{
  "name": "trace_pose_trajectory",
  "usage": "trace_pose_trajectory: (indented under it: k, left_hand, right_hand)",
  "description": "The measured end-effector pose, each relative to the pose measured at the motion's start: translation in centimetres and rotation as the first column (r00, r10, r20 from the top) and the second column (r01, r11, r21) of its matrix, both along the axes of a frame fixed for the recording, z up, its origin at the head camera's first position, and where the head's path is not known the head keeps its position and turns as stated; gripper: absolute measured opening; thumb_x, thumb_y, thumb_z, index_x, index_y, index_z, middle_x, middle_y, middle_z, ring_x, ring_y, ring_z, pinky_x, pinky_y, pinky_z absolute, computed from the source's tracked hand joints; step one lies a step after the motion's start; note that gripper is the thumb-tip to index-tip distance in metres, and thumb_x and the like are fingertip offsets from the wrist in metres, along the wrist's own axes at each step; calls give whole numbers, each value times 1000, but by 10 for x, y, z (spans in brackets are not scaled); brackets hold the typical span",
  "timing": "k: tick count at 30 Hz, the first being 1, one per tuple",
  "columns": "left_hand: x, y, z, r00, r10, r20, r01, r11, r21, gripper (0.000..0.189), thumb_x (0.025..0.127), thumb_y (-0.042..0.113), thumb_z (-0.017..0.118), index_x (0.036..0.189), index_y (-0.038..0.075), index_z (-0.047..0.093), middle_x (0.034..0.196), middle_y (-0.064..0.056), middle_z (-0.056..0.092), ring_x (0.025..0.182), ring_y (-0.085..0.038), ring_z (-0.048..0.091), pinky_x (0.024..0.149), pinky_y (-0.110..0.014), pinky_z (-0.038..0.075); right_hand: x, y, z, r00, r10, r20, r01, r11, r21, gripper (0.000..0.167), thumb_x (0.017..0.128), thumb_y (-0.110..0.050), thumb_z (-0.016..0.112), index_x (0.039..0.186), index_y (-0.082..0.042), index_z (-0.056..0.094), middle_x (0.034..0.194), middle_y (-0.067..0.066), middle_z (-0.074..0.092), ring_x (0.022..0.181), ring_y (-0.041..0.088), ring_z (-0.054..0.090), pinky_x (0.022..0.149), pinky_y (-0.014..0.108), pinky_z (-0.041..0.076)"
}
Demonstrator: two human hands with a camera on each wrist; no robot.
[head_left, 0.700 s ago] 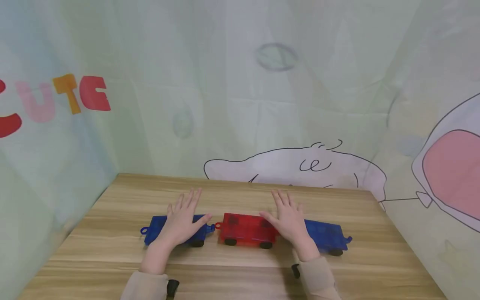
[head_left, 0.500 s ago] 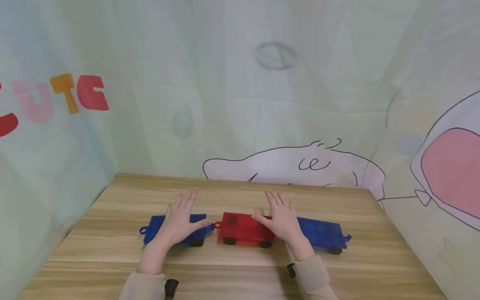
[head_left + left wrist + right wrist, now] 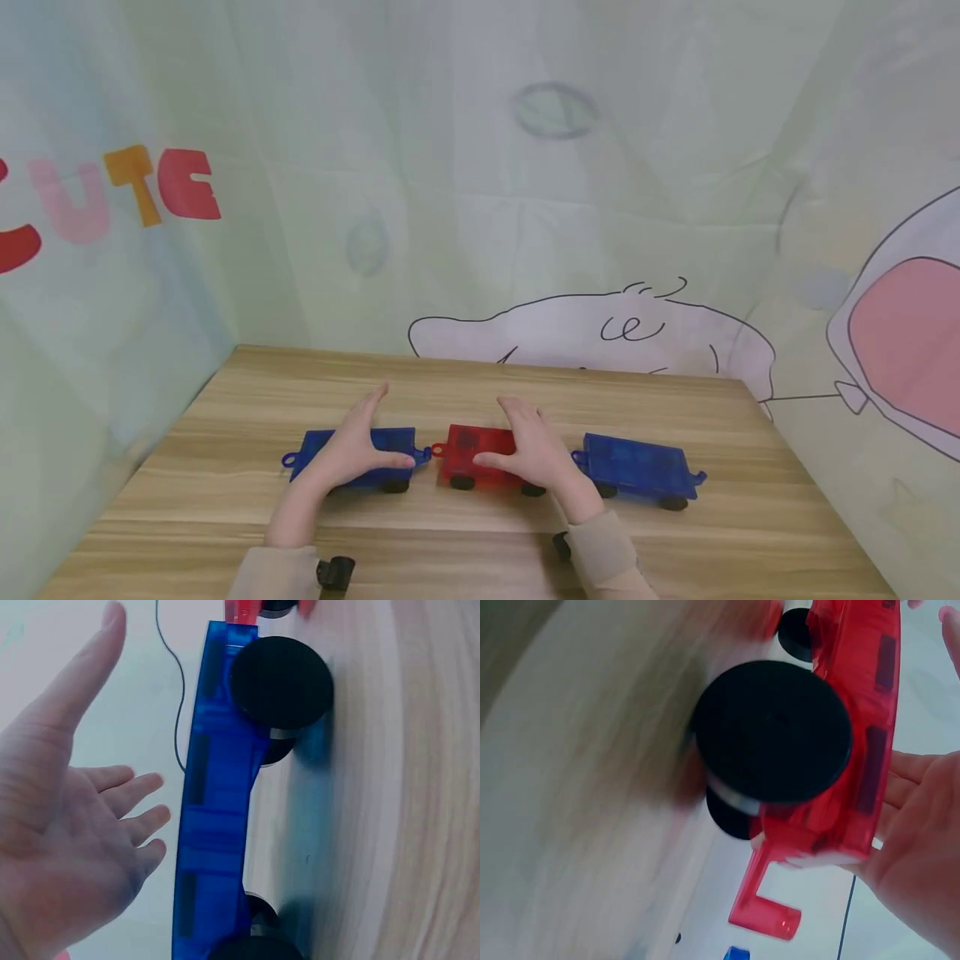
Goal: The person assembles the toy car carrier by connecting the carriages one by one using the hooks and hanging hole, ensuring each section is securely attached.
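Three toy train wagons with black wheels stand in a row on the wooden table: a blue wagon (image 3: 393, 440) at left, a red wagon (image 3: 461, 448) in the middle and another blue wagon (image 3: 637, 468) at right. My left hand (image 3: 352, 450) is over the left blue wagon, its fingers extended and apart from the wagon's side (image 3: 214, 825) in the left wrist view. My right hand (image 3: 536, 450) reaches over the red wagon, thumb spread; contact is unclear. The red wagon's hook (image 3: 765, 919) hangs free. Whether the left blue wagon is hooked to the red one, I cannot tell.
The wooden tabletop (image 3: 450, 558) ends at a printed fabric backdrop (image 3: 480, 208) behind and on both sides. A black wrist camera (image 3: 336, 573) sits by the left sleeve, and another wrist camera (image 3: 562, 547) by the right sleeve.
My right hand has moved left, off the right blue wagon and farther over the red one. Both hands have turned more sideways. The wagons stay put.
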State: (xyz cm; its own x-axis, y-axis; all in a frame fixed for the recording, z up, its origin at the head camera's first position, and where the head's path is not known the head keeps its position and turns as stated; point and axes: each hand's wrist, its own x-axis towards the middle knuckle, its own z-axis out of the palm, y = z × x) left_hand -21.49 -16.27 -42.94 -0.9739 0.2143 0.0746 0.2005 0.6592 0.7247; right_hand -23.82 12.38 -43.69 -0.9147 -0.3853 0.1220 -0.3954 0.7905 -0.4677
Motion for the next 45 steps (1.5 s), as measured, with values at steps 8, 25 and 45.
trace_pose_trajectory:
  k: [8,25,45]
  left_hand:
    - [4,-3,0,997,-51,62,53,998,-31,114,66,36,90,150,-5,26,152,-31,32,139,-53,30,108,-67,31]
    - [2,-10,-10,990,-122,69,125,991,-47,95,62,27,92,141,-1,47,145,-25,47,135,-48,39,107,-65,34]
    - [-2,-13,-13,989,-138,47,139,990,-20,88,65,26,90,139,1,50,143,-22,50,135,-47,40,108,-64,34]
  right_hand:
    - [-1,-4,0,994,71,84,-74,997,35,101,68,-56,82,146,-6,43,145,13,51,134,38,46,106,60,40]
    - [-3,-11,-2,978,133,160,-146,987,71,93,66,-43,88,142,-5,48,138,11,57,121,27,55,100,47,50]
    - [-5,-8,-3,976,141,164,-154,986,67,84,68,-33,88,138,-5,52,131,10,60,111,23,58,93,42,54]
